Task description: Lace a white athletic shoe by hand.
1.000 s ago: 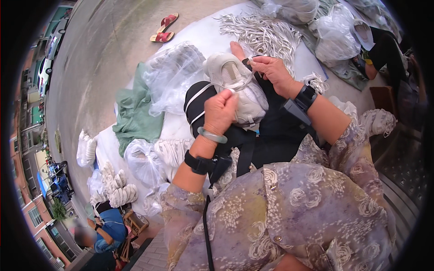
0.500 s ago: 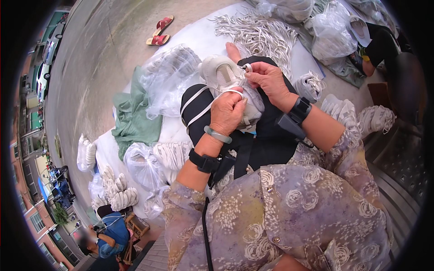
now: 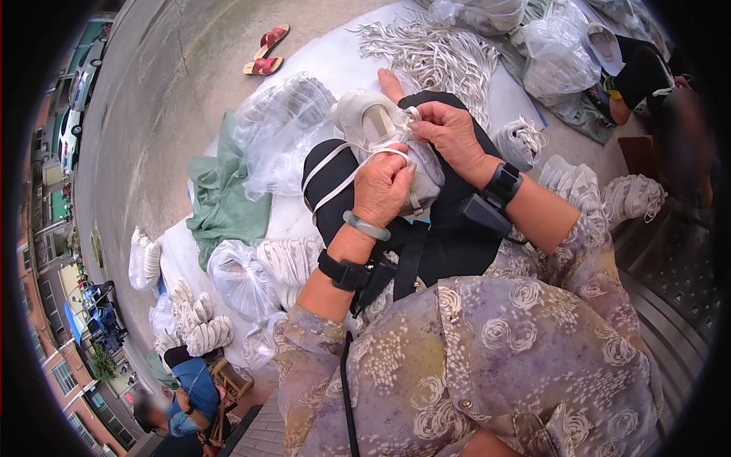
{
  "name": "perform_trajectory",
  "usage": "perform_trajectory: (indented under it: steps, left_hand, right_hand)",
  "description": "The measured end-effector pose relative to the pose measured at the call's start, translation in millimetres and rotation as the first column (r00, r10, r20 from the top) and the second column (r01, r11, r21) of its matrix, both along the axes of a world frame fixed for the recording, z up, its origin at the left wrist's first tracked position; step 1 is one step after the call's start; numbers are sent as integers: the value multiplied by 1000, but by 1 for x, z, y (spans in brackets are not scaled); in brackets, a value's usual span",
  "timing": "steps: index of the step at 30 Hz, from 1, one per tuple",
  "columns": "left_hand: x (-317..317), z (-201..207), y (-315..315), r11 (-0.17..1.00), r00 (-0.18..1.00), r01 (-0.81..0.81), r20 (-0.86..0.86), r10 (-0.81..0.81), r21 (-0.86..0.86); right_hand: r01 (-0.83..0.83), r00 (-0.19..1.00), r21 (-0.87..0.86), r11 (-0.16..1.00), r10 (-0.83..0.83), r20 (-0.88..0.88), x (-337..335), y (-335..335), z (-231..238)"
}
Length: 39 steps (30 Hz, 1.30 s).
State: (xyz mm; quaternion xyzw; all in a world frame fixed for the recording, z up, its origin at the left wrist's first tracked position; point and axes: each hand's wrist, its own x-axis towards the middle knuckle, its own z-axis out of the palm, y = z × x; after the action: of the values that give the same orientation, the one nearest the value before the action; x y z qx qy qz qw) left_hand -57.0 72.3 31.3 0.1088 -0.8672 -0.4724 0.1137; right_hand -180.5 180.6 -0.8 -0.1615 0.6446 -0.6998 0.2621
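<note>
While shoe point(image 3: 373, 126) rests on lap, toe away | left hand point(image 3: 383, 190) pinches lace point(image 3: 335, 171) at near end | right hand point(image 3: 451, 133) pinches lace at eyelets, right side, nearer.

left: clear bag point(image 3: 282, 133) and green cloth point(image 3: 225, 202) crowd the shoe point(image 3: 384, 137)
far: lace pile point(image 3: 438, 49) blocks
right: shoe stacks point(image 3: 601, 190) near
far left: bare pavement point(image 3: 152, 99), open

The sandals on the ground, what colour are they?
Red sandals, seen best in the head view.
</note>
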Motion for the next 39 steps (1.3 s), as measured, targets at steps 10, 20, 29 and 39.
perform_trajectory:
  steps: [10, 20, 29, 39]
  left_hand:
    - [1, -5, -1, 999, 999, 12, -37, -14, -47]
    - [1, -6, -2, 999, 999, 21, -32, -22, -30]
    - [1, -7, -2, 998, 999, 33, -38, -35, -49]
    - [16, 2, -20, 685, 921, -338, 79, 381, 646]
  right_hand:
    - [-6, 999, 42, 999, 9, -54, 2, 1, 2]
    - [16, 969, 140, 990, 19, -248, 7, 1, 11]
    - [26, 933, 162, 986, 35, -359, 9, -1, 12]
    - [48, 942, 217, 975, 28, -334, 11, -5, -5]
